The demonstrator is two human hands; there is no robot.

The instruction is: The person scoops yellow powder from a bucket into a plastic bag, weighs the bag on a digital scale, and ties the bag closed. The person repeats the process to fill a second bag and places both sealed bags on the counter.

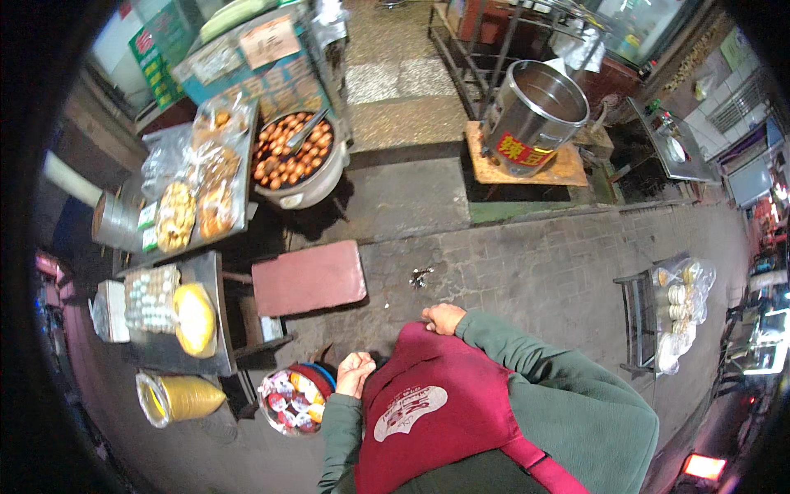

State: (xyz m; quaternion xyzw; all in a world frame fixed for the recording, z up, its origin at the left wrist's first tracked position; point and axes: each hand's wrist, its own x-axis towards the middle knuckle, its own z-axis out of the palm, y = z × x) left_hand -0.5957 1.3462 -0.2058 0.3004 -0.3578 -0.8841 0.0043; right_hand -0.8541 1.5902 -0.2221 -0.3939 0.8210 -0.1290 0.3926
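A dark red apron (432,401) with a pale printed patch covers my front over green sleeves. My right hand (445,319) is closed at the apron's far edge, with the cloth bunched against its fingers. On the other side, my left hand (356,373) has its fingers curled together next to the apron's left edge. Whether it grips any cloth is hidden. Just left of that hand stands a round tub of wrapped packets (293,401). Ahead of both hands lies a reddish flat board (310,278), low over the paving.
A pot of brown eggs (327,179) holds tongs. Bagged foods (176,216) and egg trays (151,296) fill tables at left, beside a yellow roll (182,398). A steel barrel (500,117) stands on a wooden board (568,176). Bagged goods (679,312) sit at right.
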